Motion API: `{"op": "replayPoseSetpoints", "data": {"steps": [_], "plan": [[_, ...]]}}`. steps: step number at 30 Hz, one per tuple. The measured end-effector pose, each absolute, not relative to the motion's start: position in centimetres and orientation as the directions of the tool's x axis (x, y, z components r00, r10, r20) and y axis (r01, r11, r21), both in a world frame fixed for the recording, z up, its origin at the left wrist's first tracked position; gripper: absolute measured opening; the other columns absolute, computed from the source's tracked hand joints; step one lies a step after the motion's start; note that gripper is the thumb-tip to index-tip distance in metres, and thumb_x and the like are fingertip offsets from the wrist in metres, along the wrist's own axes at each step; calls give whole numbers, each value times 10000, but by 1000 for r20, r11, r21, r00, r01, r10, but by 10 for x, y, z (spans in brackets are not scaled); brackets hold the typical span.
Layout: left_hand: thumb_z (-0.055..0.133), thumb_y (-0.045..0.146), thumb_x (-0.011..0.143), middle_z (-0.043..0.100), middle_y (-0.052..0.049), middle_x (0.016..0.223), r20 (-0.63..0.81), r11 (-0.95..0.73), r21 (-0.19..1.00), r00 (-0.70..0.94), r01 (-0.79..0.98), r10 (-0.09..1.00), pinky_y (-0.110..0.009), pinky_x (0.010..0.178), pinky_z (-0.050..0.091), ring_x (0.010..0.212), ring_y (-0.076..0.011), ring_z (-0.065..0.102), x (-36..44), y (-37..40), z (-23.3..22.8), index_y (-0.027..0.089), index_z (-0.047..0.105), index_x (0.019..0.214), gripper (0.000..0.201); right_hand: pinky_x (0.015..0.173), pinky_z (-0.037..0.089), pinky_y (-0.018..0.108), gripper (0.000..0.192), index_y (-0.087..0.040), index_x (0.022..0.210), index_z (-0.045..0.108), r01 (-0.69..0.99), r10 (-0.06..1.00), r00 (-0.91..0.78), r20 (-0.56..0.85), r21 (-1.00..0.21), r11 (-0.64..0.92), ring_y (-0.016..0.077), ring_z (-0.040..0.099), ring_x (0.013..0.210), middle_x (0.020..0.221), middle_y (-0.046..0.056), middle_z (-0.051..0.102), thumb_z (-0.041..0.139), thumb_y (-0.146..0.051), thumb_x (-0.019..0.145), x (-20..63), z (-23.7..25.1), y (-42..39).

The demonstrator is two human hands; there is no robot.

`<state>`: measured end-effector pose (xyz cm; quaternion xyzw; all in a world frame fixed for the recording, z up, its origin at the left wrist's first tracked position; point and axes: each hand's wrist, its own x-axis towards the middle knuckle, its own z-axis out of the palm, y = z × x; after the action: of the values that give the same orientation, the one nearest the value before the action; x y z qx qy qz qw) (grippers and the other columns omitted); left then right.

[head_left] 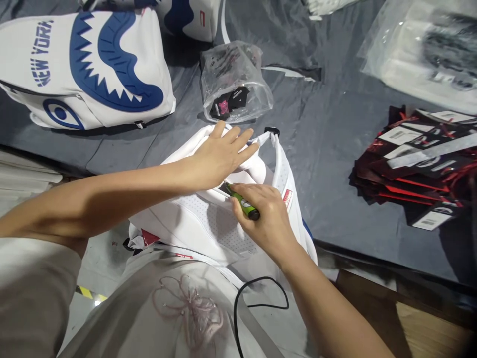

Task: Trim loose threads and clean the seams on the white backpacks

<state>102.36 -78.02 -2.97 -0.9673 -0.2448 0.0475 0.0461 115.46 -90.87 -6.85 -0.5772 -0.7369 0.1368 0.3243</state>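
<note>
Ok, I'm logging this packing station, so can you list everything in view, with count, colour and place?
white backpack: one, white with mesh panel and small red label, at the table's near edge under both hands
green tool: one, green with dark ends, in the right hand, tip on the backpack
shark-mouth backpack: one, white and blue, lettered NEW YORK, far left
second backpack: one, white and blue, top edge, partly cut off
clear plastic bag: one, holding black and pink items, centre
hang tags: one stack, black and red with white labels, right
large plastic bag: one, clear, top right
table cover: one, dark grey
black cable: one, near the torso
left hand: flat on the backpack
right hand: gripping the tool
</note>
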Motion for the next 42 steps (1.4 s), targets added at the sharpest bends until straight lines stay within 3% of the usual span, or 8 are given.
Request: {"op": "replayPoseSetpoints", "data": {"steps": [10, 19, 24, 26, 29, 33, 39, 42], "plan": [[561, 343, 948, 302, -174, 1635, -30, -889, -79, 890, 451, 455, -610, 1160, 221, 1421, -370, 349, 1020, -775, -38, 182, 321, 1563, 680, 860, 480, 433, 244, -182, 1109, 709, 789, 948, -85, 306, -560, 251, 257, 715, 961, 1048, 56, 779, 554, -244, 931, 1143, -65, -911], [597, 226, 892, 329, -182, 1624, -47, -894, -80, 895, 440, 444, -592, 1164, 229, 1416, -363, 376, 1020, -774, -36, 162, 339, 1555, 714, 829, 475, 419, 222, -180, 1050, 725, 852, 952, -8, 305, -496, 166, 252, 714, 859, 956, 69, 780, 556, -251, 925, 1135, -65, -910], [496, 225, 951, 366, -173, 1610, 10, -886, -101, 891, 453, 455, -598, 1137, 272, 1391, -352, 429, 1018, -778, -35, 174, 375, 1548, 611, 781, 492, 414, 264, -188, 1042, 718, 835, 921, -79, 381, -480, 270, 261, 719, 817, 921, 76, 776, 500, -313, 960, 1136, -68, -911], [423, 224, 989, 376, -172, 1606, 6, -889, -124, 896, 441, 444, -569, 1124, 305, 1384, -336, 449, 1015, -779, -31, 173, 402, 1541, 555, 769, 490, 444, 299, -193, 1016, 723, 879, 915, -60, 400, -413, 238, 291, 715, 785, 877, 89, 769, 487, -369, 969, 1138, -74, -909], [366, 212, 1009, 388, -150, 1604, -20, -875, -163, 885, 455, 464, -507, 1105, 349, 1381, -301, 465, 1011, -778, -25, 189, 420, 1538, 533, 771, 517, 443, 349, -198, 1038, 725, 837, 898, -115, 424, -446, 317, 295, 726, 816, 937, 94, 774, 474, -432, 973, 1140, -85, -901], [372, 203, 999, 431, -153, 1575, 44, -867, -183, 885, 463, 463, -496, 1068, 382, 1355, -290, 495, 1008, -781, -24, 189, 453, 1520, 527, 750, 529, 460, 389, -197, 998, 741, 886, 884, -150, 442, -337, 319, 311, 732, 774, 890, 91, 776, 441, -443, 974, 1145, -87, -898], [442, 168, 941, 473, -191, 1532, 149, -873, -211, 898, 439, 415, -495, 1011, 421, 1285, -301, 550, 1007, -781, -34, 172, 501, 1484, 546, 645, 560, 408, 336, -205, 1062, 747, 875, 888, -266, 375, -292, 386, 293, 742, 731, 864, 65, 784, 529, -432, 947, 1157, -83, -899], [472, 188, 925, 467, -196, 1534, 151, -866, -239, 898, 439, 414, -497, 1013, 424, 1294, -302, 546, 1006, -783, -34, 171, 492, 1489, 565, 641, 565, 403, 357, -193, 1039, 757, 861, 871, -258, 417, -311, 403, 287, 745, 728, 884, 71, 788, 511, -435, 948, 1159, -85, -897]]}}
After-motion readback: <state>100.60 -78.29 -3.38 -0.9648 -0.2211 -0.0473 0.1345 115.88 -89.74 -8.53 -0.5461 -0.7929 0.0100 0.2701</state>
